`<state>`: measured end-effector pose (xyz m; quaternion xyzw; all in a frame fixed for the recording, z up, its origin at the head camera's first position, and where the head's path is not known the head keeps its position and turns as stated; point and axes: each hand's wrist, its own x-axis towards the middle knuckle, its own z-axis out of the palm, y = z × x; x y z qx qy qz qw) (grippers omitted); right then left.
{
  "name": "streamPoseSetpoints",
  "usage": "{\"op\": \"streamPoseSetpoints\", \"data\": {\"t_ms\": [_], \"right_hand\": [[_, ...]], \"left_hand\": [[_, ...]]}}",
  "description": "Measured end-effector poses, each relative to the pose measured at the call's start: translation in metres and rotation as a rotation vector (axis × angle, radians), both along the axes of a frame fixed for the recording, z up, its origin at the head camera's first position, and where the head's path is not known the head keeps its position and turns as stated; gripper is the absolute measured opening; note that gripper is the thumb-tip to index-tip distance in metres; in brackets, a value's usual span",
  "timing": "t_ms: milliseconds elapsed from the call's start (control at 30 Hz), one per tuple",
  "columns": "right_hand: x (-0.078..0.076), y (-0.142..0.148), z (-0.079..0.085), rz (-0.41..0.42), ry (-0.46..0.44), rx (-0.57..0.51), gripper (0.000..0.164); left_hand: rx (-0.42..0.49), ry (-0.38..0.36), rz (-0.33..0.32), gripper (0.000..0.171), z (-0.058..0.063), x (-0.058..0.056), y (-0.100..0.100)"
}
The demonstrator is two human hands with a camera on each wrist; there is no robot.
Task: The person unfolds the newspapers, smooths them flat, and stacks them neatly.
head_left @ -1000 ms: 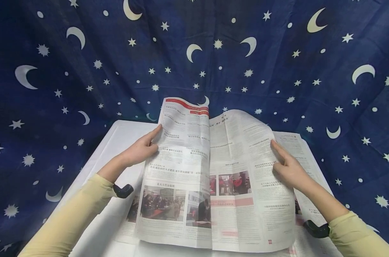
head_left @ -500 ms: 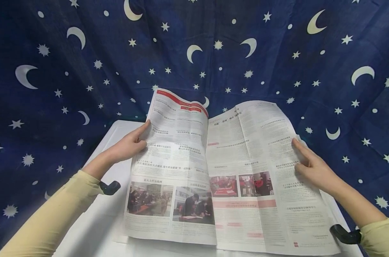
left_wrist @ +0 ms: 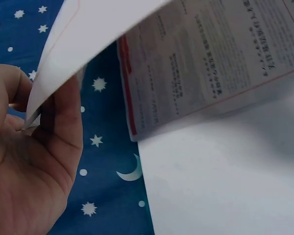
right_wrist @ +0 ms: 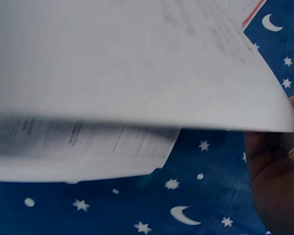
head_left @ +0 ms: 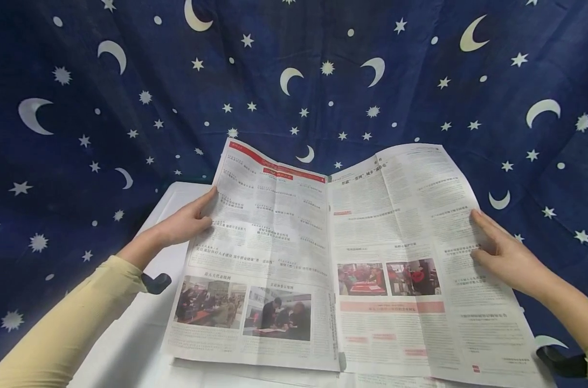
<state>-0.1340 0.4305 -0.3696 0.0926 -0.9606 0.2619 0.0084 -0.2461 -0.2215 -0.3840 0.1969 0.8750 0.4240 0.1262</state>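
Note:
A newspaper (head_left: 294,253) is spread wide in the head view, its two pages meeting at a fold near the middle. My left hand (head_left: 187,221) pinches the left page's outer edge between thumb and fingers; in the left wrist view the fingers (left_wrist: 66,117) curl behind the sheet. On the other side my right hand (head_left: 507,253) pinches the right page's outer edge. The right wrist view shows that hand (right_wrist: 277,171) partly cut off by the frame, with the sheet's edge running into its grip. The raised pages tilt toward me and bow at the top.
Under the pages lies a white tabletop (head_left: 129,334), seen at the left. Another printed sheet (left_wrist: 210,68) hangs below the held page in the left wrist view. Behind everything is a dark blue cloth (head_left: 294,54) with moons and stars.
My hands have moved apart, the right one farther to the right and the left one to the left. The newspaper has spread wider and flatter between them, showing more of both pages.

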Motion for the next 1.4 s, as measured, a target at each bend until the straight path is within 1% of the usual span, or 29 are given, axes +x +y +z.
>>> {"op": "streamPoseSetpoints", "data": {"t_ms": [200,500,633,767,900,1100,1233,1333,1400], "right_hand": [[0.001,0.013,-0.006,-0.025,-0.039,0.007,0.091],[0.0,0.025,-0.02,-0.035,-0.105,-0.018,0.091],[-0.001,0.032,-0.033,-0.019,-0.098,-0.045,0.087],[-0.001,0.039,-0.05,0.0,-0.081,-0.041,0.08],[-0.001,0.045,-0.067,-0.02,-0.101,-0.031,0.078],[-0.003,0.05,-0.091,-0.055,-0.149,-0.019,0.076],[-0.004,0.054,-0.101,-0.082,-0.176,0.016,0.074],[-0.003,0.055,-0.105,-0.102,-0.193,0.031,0.071],[-0.004,0.056,-0.108,-0.108,-0.203,0.022,0.07]], "left_hand": [[-0.003,-0.045,0.001,0.087,-0.012,-0.001,-0.002],[-0.055,-0.091,0.004,0.084,-0.032,-0.005,-0.002],[-0.091,-0.096,0.011,0.083,-0.044,-0.008,-0.003],[-0.141,-0.098,0.038,0.082,-0.056,-0.011,-0.005],[-0.18,-0.099,0.059,0.081,-0.068,-0.012,-0.004],[-0.208,-0.104,0.085,0.081,-0.087,-0.014,-0.004],[-0.221,-0.113,0.092,0.082,-0.099,-0.015,-0.003],[-0.225,-0.116,0.092,0.082,-0.103,-0.015,-0.002],[-0.228,-0.113,0.09,0.082,-0.106,-0.016,-0.001]]}}
